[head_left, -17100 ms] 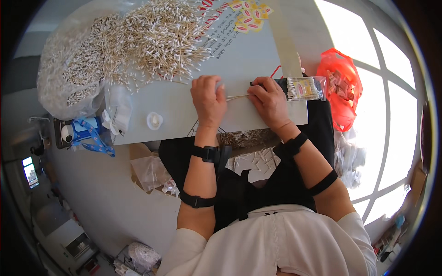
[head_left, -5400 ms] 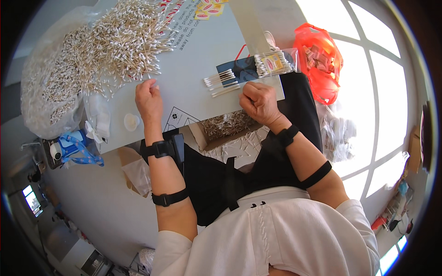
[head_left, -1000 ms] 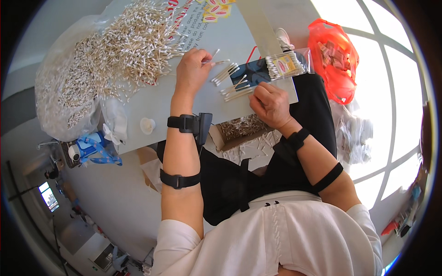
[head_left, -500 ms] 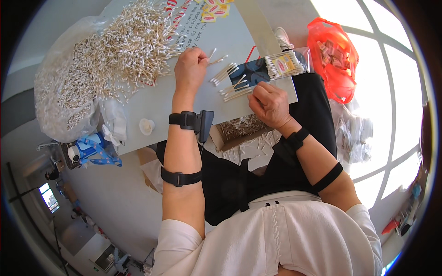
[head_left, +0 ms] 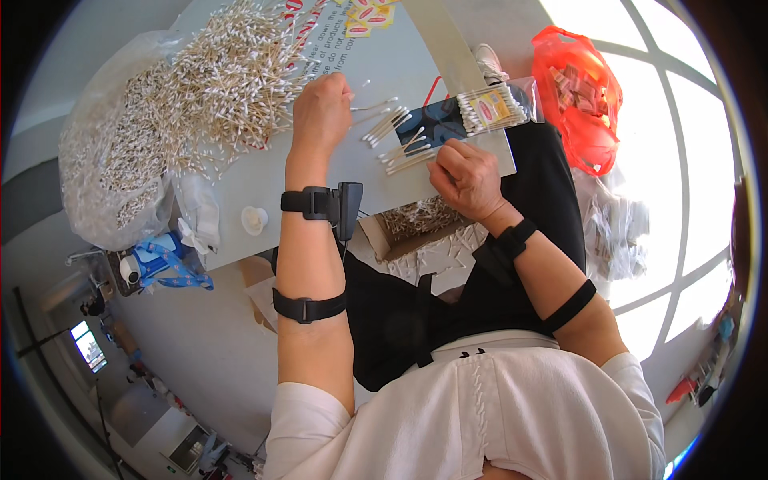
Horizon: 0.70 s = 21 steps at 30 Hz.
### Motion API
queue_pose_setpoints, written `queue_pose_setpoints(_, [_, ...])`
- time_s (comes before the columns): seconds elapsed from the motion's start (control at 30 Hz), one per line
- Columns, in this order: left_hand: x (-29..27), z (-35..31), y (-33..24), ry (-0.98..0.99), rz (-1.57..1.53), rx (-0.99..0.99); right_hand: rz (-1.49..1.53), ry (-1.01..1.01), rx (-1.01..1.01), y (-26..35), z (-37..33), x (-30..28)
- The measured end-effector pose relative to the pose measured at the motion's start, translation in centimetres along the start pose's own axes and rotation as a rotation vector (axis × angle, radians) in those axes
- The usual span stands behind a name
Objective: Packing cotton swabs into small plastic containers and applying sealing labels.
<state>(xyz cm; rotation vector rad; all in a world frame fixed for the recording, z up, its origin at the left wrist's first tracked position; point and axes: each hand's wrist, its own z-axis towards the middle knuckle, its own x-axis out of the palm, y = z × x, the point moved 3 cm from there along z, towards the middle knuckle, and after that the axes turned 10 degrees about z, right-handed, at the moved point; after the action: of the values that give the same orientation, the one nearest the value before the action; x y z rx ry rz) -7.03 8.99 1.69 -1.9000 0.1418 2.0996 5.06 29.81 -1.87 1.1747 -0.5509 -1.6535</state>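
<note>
My left hand [head_left: 322,112] is closed beside a large heap of cotton swabs [head_left: 232,76] on the table. One white swab tip shows just off its pinched fingertips, the stick blurred. Another single swab [head_left: 374,105] lies by those fingers. My right hand [head_left: 468,178] is curled at the table's near right edge, its fingertips closed at the ends of a few swabs [head_left: 410,163]. Just beyond them lies a small loose bundle of swabs [head_left: 386,128]. A dark flat sheet [head_left: 432,126] lies under a neat row of swabs with a yellow label [head_left: 486,106], in clear plastic.
A big clear bag [head_left: 120,152] of swabs stands at the left, with a small white cup [head_left: 254,220] nearby. Yellow cards [head_left: 370,18] lie at the far side. Below the edge is a cardboard box [head_left: 420,220] of swabs. A red bag [head_left: 576,100] stands right.
My left hand has moved left and slightly away, toward the heap, with the swab tip shifting along. The single swab now lies clear of the hand's far side. My right hand has hardly moved.
</note>
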Motion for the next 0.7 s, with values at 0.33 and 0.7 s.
queue_pose_setpoints(0.33, [1.0, -1.6, -1.0, -0.043, -0.139, 0.054, 0.005, 0.002, 0.004, -0.2, -0.1, -0.1])
queue_pose_setpoints(0.7, [-1.7, -2.4, -1.6, 0.006, -0.259, 0.006, 0.010, -0.001, 0.008, 0.1, -0.1, 0.2])
